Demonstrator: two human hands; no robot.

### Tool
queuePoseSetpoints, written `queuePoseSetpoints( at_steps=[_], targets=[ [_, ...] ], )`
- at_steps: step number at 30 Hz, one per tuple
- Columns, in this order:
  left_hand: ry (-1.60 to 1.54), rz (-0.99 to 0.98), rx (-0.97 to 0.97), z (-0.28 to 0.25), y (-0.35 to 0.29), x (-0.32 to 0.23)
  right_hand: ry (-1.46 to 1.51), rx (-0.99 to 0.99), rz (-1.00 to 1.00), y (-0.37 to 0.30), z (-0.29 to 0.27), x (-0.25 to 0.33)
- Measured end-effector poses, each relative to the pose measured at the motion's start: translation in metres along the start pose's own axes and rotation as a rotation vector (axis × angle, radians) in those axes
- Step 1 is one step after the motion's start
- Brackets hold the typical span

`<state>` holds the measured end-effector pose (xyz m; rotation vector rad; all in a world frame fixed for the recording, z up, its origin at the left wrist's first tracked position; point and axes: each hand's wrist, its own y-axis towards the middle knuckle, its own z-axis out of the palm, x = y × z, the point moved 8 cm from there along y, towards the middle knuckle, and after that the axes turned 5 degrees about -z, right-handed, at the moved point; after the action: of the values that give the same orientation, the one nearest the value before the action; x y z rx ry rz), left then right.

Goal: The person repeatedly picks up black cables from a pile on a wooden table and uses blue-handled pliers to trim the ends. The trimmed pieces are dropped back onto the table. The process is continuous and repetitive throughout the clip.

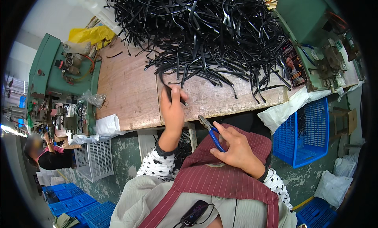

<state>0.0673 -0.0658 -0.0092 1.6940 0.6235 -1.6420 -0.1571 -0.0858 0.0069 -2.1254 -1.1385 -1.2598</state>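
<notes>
My left hand (pixel 172 112) is closed around a thin, curved black glasses temple (pixel 164 81), just above the table's near edge. Whether more than one piece is in those fingers cannot be made out. In my right hand (pixel 238 148), over the apron on my lap, is a pair of side cutters (pixel 214 136) with blue handles. Its metal jaws point up and left toward the table edge. Beyond my hands a large heap of black glasses temples (pixel 204 35) spreads across the wooden table (pixel 128 84), some hanging close to the front edge.
Green machines stand at the left (pixel 63 66) and right (pixel 305 23) of the table. A blue plastic crate (pixel 311 137) is below on the right, next to a white sack (pixel 271 117). On the left are a white crate (pixel 94 159) and another person (pixel 51 155).
</notes>
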Motion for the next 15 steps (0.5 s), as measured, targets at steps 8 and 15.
queuePoseSetpoints(
  at_steps=[8, 15],
  targets=[
    [1.260, 0.053, -0.058, 0.021, 0.063, 0.009, -0.025, -0.005, -0.039, 0.000, 0.001, 0.003],
    [0.380, -0.050, -0.107, -0.016, 0.052, -0.009, 0.002, -0.061, -0.024, 0.003, -0.011, 0.002]
  ],
)
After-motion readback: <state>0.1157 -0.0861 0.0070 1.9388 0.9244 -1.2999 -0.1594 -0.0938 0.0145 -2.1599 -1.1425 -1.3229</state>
